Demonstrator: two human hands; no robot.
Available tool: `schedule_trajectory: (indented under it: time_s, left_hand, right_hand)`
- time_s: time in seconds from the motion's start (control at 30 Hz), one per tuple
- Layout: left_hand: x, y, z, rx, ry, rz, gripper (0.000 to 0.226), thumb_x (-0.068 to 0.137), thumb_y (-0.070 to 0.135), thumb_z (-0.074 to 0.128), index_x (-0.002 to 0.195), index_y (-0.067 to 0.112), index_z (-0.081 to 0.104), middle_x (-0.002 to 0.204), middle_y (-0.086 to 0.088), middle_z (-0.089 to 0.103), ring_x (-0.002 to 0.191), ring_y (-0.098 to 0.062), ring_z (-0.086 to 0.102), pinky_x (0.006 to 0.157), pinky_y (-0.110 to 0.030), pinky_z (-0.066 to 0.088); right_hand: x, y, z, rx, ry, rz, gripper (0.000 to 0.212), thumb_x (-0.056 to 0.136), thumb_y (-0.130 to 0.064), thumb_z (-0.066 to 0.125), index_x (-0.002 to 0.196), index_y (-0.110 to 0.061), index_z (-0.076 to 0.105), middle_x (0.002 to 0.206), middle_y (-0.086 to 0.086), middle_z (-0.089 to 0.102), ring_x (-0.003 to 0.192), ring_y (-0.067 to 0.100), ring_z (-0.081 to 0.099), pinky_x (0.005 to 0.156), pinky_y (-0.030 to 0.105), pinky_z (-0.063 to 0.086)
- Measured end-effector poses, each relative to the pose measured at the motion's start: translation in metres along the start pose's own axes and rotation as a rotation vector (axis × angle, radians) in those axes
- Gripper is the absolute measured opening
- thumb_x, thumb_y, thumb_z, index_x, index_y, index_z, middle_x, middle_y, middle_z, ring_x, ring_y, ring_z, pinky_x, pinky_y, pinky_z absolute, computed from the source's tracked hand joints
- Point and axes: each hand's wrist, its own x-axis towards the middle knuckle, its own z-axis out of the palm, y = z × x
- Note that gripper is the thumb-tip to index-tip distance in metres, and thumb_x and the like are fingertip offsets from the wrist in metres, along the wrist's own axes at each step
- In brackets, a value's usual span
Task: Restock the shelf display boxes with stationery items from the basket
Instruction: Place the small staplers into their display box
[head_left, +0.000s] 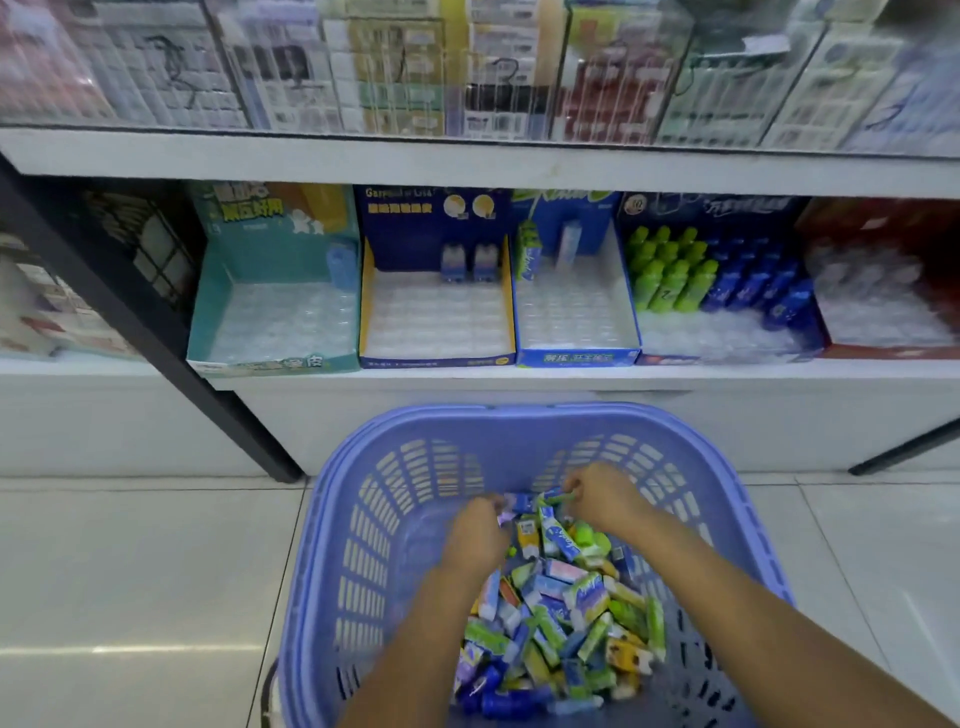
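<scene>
Heaped in the purple basket (363, 519) on floor tiles (130, 571): stationery packets (561, 613). Pinching a green-blue packet (557, 497) with the right hand (605, 499); left hand (475, 535) curled among packets alongside, grip impossible to tell. Beyond, on the shelf (467, 378), nearly empty display boxes (436, 359).

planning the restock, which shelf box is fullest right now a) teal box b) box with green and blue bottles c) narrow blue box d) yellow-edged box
b: that box holds rows of bottles, while the other three listed hold only one or two items each.
</scene>
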Motion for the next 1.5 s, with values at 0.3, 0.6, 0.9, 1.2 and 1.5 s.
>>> schedule_trajectory:
  time_s: [0.3, 0.6, 0.9, 1.2, 1.5]
  left_hand:
    - [0.027, -0.021, 0.059, 0.071, -0.054, -0.125, 0.021, 0.082, 0.02, 0.063, 0.101, 0.011, 0.063, 0.105, -0.013, 0.066, 0.101, -0.031, 0.061, 0.084, -0.032, 0.047]
    - [0.045, -0.012, 0.055, -0.001, -0.065, -0.134, 0.022, 0.078, 0.014, 0.073, 0.095, 0.0, 0.066, 0.093, -0.022, 0.07, 0.091, -0.029, 0.066, 0.074, -0.036, 0.046]
    - [0.036, 0.054, -0.03, -0.717, -0.43, -0.177, 0.009, 0.088, 0.012, 0.064, 0.082, 0.008, 0.059, 0.071, -0.006, 0.056, 0.067, -0.018, 0.055, 0.073, -0.031, 0.055]
    - [-0.022, 0.13, -0.113, -1.038, -0.296, 0.062, 0.011, 0.095, 0.011, 0.051, 0.1, 0.005, 0.058, 0.085, -0.012, 0.07, 0.069, -0.018, 0.072, 0.061, -0.024, 0.059]
    - [-0.035, 0.132, -0.135, -0.988, 0.053, 0.18, 0.013, 0.093, 0.006, 0.056, 0.103, 0.006, 0.064, 0.09, -0.008, 0.069, 0.092, -0.022, 0.069, 0.082, -0.024, 0.057]
  right_hand:
    - [0.031, 0.02, 0.08, -0.232, -0.101, 0.024, 0.027, 0.084, -0.035, 0.064, 0.098, -0.012, 0.063, 0.106, 0.011, 0.067, 0.101, 0.027, 0.063, 0.081, 0.035, 0.05]
    - [0.026, 0.026, 0.001, 0.348, -0.311, -0.059, 0.028, 0.079, -0.031, 0.073, 0.069, -0.007, 0.063, 0.062, 0.018, 0.055, 0.06, 0.016, 0.049, 0.057, 0.027, 0.036]
    - [-0.037, -0.005, -0.139, 1.061, -0.154, -0.512, 0.021, 0.083, -0.001, 0.063, 0.101, -0.013, 0.065, 0.074, -0.001, 0.067, 0.063, 0.008, 0.063, 0.064, 0.016, 0.052]
    - [0.012, -0.056, -0.2, 0.629, 0.749, -0.485, 0.021, 0.084, -0.011, 0.068, 0.104, -0.004, 0.069, 0.1, 0.01, 0.07, 0.085, 0.009, 0.06, 0.074, 0.008, 0.044]
    - [0.053, -0.074, -0.19, 0.342, 0.687, -0.478, 0.019, 0.082, -0.012, 0.069, 0.098, -0.001, 0.068, 0.099, 0.013, 0.07, 0.094, 0.025, 0.064, 0.079, 0.023, 0.045]
